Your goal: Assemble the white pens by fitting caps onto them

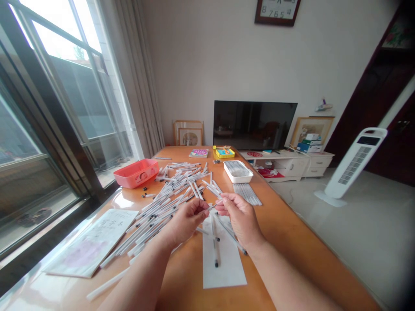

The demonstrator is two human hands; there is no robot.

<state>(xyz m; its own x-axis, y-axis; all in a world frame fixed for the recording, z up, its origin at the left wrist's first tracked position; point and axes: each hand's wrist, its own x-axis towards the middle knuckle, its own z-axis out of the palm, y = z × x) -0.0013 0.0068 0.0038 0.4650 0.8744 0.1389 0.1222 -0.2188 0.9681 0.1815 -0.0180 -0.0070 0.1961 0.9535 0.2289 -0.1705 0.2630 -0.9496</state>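
Observation:
Above a strip of white paper (pixel 224 274), my left hand (pixel 186 218) and my right hand (pixel 241 218) meet fingertip to fingertip. Both are closed in a pinch on a thin, pale pen part (pixel 212 207), which spans the small gap between them; fingers cover its ends. Black-tipped pens (pixel 215 246) lie on the paper beneath. To the left spreads a large loose pile of white pen barrels (pixel 158 211), several with black ends. Beyond my right hand, thin grey rods like pen refills (pixel 248 194) lie side by side.
On the wooden table (pixel 292 268) are a red plastic box (pixel 134 175), a white tray (pixel 241 179) of thin rods, a notebook (pixel 94 242), a yellow box (pixel 223 154) and a colourful booklet (pixel 198 153). A tower fan (pixel 353 168) stands to the right.

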